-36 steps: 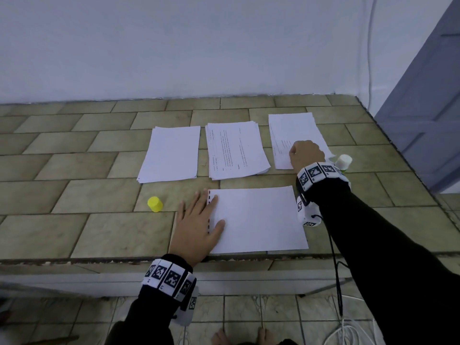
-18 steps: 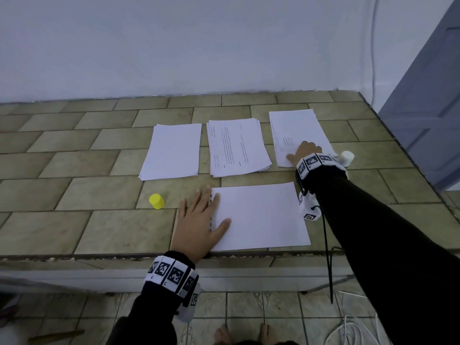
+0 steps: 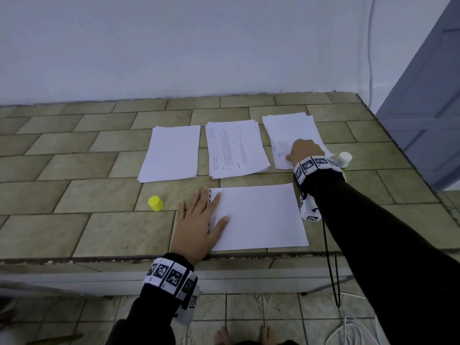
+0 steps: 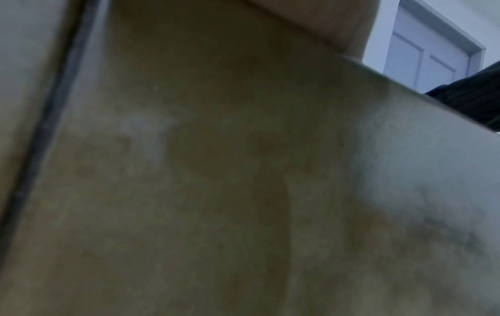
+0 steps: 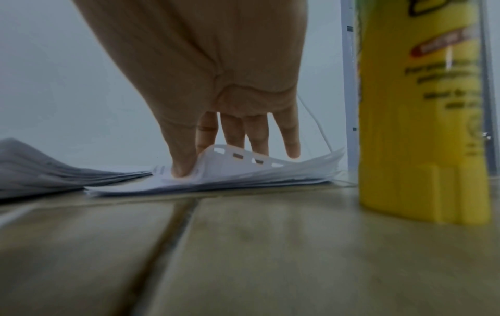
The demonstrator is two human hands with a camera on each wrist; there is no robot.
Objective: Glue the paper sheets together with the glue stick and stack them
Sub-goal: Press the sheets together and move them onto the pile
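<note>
A blank sheet [image 3: 258, 217] with punched holes along its left edge lies near the front edge of the tiled table. My left hand [image 3: 201, 217] rests flat on that left edge, fingers straight. My right hand [image 3: 302, 149] is on the right paper stack [image 3: 291, 128]. In the right wrist view its thumb [image 5: 181, 164] and fingers pinch up the punched edge of the top sheet [image 5: 232, 156]. The glue stick [image 5: 422, 107], yellow with a white top [image 3: 344, 158], stands uncapped just right of that hand. Its yellow cap [image 3: 155, 203] sits left of my left hand.
A blank paper stack [image 3: 171, 153] and a printed stack [image 3: 236, 148] lie side by side behind the near sheet. The table's right edge [image 3: 388, 135] runs close to the glue stick, with a blue-grey door [image 3: 428, 95] beyond. The left wrist view shows only blurred tile.
My right hand has dropped lower onto the right stack, and its thumb now works at the top sheet's edge. The left hand stays flat on the near sheet.
</note>
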